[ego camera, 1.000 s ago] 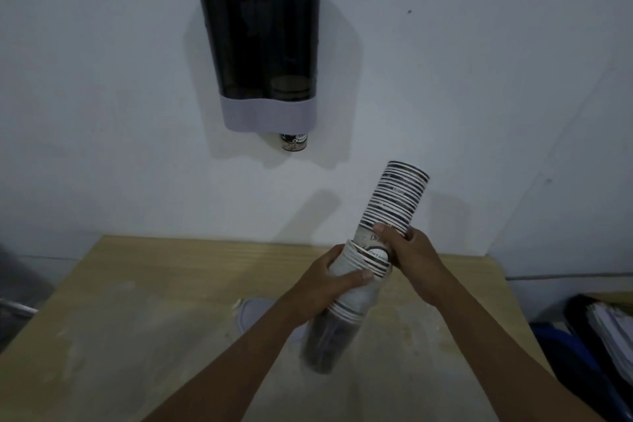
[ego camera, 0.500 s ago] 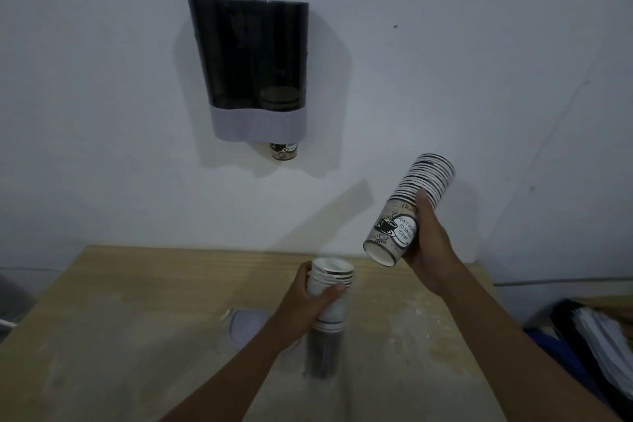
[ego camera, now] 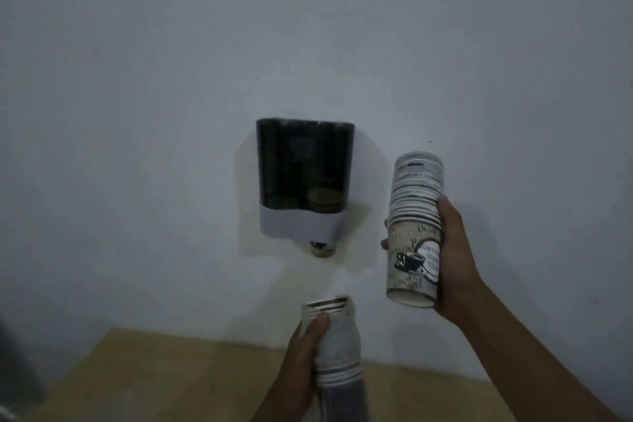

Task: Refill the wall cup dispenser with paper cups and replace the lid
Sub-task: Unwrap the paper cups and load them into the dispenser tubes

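Note:
A dark, see-through cup dispenser (ego camera: 303, 168) with a pale grey base hangs on the wall, its top without a lid. A few cups sit low in its right tube, and one cup bottom (ego camera: 322, 248) pokes out below. My right hand (ego camera: 454, 250) grips a stack of printed paper cups (ego camera: 415, 229), held upright to the right of the dispenser. My left hand (ego camera: 301, 358) holds a plastic sleeve with more cups (ego camera: 334, 349) in it, low over the table.
A wooden table (ego camera: 137, 377) stands against the white wall below the dispenser. A dark shape shows at the far left edge.
My right hand pulled the cup stack out of the sleeve and raised it beside the dispenser. My view tilted up, so the lid on the table left the frame.

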Demonstrator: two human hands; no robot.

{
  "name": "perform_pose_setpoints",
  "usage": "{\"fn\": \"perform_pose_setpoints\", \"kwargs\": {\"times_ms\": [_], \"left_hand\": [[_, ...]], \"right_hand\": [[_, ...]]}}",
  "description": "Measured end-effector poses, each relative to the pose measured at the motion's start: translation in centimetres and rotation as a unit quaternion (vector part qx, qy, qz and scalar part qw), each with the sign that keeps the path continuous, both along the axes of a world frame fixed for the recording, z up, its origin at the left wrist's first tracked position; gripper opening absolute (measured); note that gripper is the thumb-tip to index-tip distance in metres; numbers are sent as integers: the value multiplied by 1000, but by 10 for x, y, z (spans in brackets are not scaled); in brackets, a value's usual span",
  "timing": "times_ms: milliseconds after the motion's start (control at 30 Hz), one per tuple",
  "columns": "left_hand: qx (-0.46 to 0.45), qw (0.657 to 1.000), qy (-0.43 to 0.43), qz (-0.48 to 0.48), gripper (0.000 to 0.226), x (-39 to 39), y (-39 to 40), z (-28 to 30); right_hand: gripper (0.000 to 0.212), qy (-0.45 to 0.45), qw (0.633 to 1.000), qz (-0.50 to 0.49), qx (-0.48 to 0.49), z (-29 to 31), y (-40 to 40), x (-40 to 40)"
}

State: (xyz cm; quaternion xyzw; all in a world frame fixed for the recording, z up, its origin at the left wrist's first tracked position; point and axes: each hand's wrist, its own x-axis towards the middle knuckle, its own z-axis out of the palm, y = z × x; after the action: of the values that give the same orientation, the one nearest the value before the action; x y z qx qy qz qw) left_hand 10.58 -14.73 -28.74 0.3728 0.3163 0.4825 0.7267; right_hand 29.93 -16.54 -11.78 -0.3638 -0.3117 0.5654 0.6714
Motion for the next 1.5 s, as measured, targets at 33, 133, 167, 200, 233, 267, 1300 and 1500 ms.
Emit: {"fn": "perform_pose_setpoints", "kwargs": {"times_ms": [33,133,167,200,233,267,1300,1500], "left_hand": [[5,1000,-7,14,106,-9,10,12],[11,999,-28,29,112,-37,35,42],[19,999,-30,30,110,-47,42,52],[30,999,-28,32,104,-56,48,60],[41,998,-21,35,96,-65,52,66],[50,998,-16,40,86,-74,57,71],[107,991,56,50,51,-157,77,82],[105,991,59,50,52,-156,74,82]], "right_hand": [[58,0,1000,-1,20,18,10,-10],[56,-19,995,-29,99,76,43,-40],[57,-24,991,-38,126,95,54,-50],[60,-27,987,-45,154,113,67,-58],[63,-33,981,-55,181,129,79,-67],[67,-48,976,-70,202,143,90,-76],[90,-621,755,-209,34,149,150,-145],[57,-625,711,-300,120,130,129,-151]]}}
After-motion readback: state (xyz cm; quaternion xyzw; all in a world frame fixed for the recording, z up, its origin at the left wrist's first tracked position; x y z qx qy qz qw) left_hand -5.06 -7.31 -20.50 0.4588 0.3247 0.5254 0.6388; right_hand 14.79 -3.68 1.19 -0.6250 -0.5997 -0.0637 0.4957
